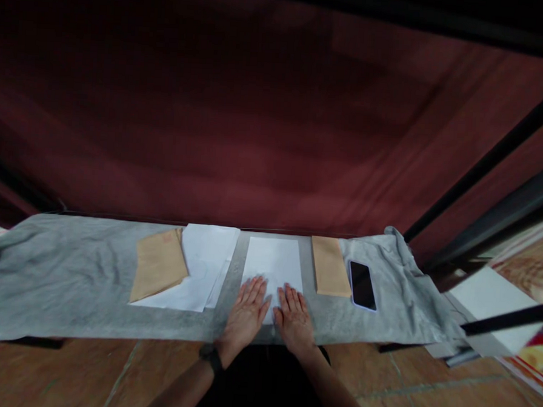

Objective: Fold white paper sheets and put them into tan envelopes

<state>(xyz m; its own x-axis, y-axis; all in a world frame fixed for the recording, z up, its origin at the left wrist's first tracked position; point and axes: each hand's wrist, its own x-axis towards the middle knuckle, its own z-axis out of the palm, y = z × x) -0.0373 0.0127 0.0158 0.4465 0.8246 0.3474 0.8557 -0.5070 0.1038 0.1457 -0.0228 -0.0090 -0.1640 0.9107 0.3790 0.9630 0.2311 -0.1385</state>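
Observation:
A white sheet of paper point(273, 257) lies upright before me on the grey cloth. My left hand point(246, 311) rests flat on its lower left part, fingers stretched out, and a dark band circles that wrist. On the sheet's lower right part my right hand point(293, 319) lies flat too, its fingers apart. Neither hand holds anything. To the left, brown envelopes point(159, 263) overlap a loose pile of white papers point(207, 255). A stack of brown envelopes point(330, 267) is right of the sheet, beside a dark-screened phone point(362, 285) with a pale purple edge.
The grey cloth point(80, 278) covers a long narrow surface and is wrinkled at both ends. Behind it rises a dark red panel point(266, 136) with black bars at the sides. A white box point(491, 306) stands at the far right, above the tiled floor point(443, 401).

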